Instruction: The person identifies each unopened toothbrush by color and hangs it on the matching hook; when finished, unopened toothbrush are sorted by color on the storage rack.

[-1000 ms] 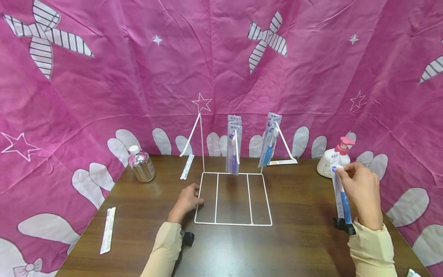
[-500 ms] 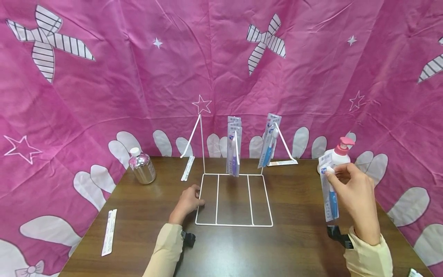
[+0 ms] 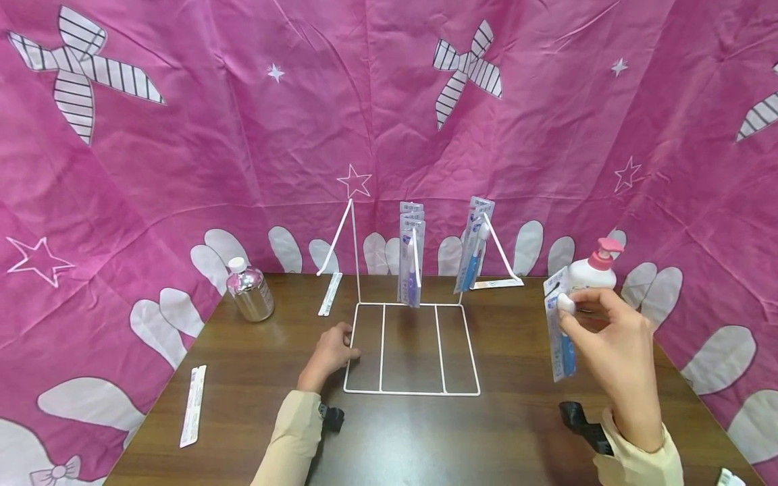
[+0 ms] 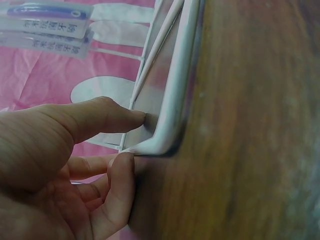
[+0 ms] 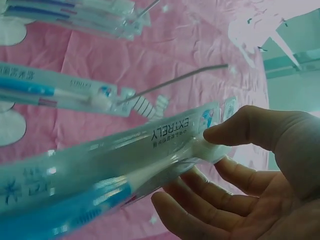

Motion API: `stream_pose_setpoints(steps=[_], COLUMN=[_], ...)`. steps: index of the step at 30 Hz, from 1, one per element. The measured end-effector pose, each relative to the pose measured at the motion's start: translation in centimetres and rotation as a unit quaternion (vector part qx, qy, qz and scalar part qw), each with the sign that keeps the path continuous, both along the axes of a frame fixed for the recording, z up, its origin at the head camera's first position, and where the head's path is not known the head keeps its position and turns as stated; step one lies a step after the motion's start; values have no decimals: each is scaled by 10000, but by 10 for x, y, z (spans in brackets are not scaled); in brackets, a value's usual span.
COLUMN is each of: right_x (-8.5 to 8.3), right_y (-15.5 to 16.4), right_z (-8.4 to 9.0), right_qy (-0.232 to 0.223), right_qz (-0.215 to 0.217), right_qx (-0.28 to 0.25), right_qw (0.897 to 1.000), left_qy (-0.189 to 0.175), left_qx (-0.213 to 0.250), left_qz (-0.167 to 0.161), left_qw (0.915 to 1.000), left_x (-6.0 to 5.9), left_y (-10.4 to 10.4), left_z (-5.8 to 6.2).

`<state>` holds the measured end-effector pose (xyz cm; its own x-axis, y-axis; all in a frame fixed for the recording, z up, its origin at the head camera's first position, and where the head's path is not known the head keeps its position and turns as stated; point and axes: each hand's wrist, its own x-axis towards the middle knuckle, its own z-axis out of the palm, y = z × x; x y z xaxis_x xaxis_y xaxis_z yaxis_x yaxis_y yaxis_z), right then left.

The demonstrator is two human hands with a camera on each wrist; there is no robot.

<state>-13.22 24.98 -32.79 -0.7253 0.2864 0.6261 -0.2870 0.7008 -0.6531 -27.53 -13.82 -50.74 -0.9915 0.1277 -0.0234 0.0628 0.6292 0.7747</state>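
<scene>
Lifted leftward since before — toothbrush pack [image 3: 558, 324] pinched in right hand [image 3: 608, 347], left hand [image 3: 330, 352] fingertips pressing wire rack [image 3: 410, 391] corner

A blue-handled toothbrush in clear plastic packaging [image 3: 558, 329] hangs upright above the table's right side, pinched near its top; the white wire display rack [image 3: 410, 347] stands mid-table, its front left base corner pressed by fingers

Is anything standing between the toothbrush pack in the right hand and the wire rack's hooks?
Nothing visible does. The right hand pinches the toothbrush pack in the air right of the wire rack; only bare table lies between. The right hook already carries packs.
</scene>
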Motion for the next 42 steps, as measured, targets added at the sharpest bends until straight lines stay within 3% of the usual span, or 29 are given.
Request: stream_pose_setpoints(steps=[9,15,33,42], right_x=[5,2,-8,-25], right_y=[-16,-25,-34,-34], right_z=[2,5,0,-3], right_qy=[349,371,163,178], right_qz=[707,920,833,863], right_qx=[-368,-537,-515,-482], right_qw=[9962,9936,9951,9949], left_qy=[-74,-96,-135,-104], left_qx=[34,36,10,-29], left_qz=[-1,33,47,64], left_qw=[10000,9999,9999,9999], left_x=[0,-1,-1,0], left_y=[0,0,0,1], left_z=[-2,-1,0,0])
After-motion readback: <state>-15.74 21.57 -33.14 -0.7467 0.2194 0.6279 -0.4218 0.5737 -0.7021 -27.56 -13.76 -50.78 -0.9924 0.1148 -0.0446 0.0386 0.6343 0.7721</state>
